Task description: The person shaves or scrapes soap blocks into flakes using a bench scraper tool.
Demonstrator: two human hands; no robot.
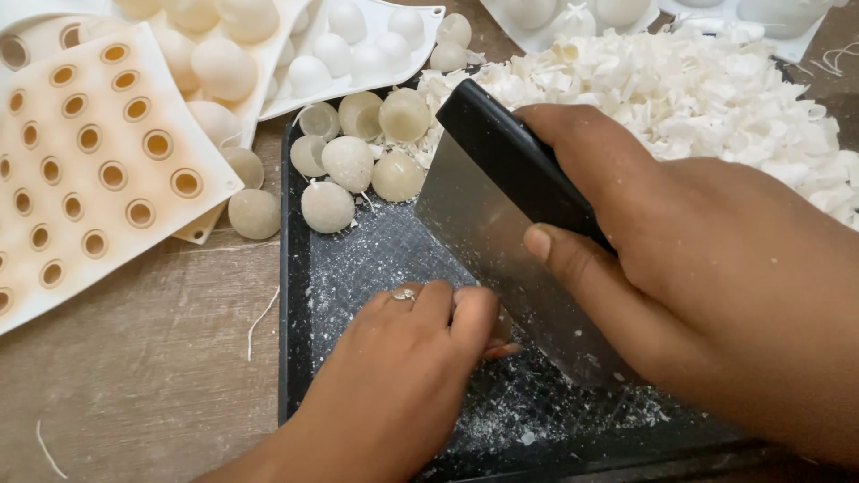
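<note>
Head view, looking down at a dark tray [300, 358] on a wooden table [143, 376].

Right hand [707, 268] is closed around the black handle of a bench scraper [501, 241]: thumb along the near face, fingers wrapped over the top. The steel blade tilts, with its lower edge down on the tray floor, which is dusted with white crumbs and fine scratches.

Left hand [403, 367] is curled, fingertips pinched together just against the blade's near face. There is a ring on one finger. Something small seems to be pinned under the fingertips, but it is hidden; cannot tell what it is.

At the tray's far left corner sits a cluster of pale wax-like half-spheres [353, 161], some dome up, some tilted, touching one another. One more half-sphere [254, 214] lies off the tray on the table, just beside the tray rim.

A heap of white shavings [707, 89] covers the tray's far right part, behind the right hand.

Left of the tray is a cream silicone mould [89, 152] with rows of round holes, lying flat and overlapping a second mould [228, 54] turned dome side up. More white dome moulds [358, 45] lie along the top edge.
</note>
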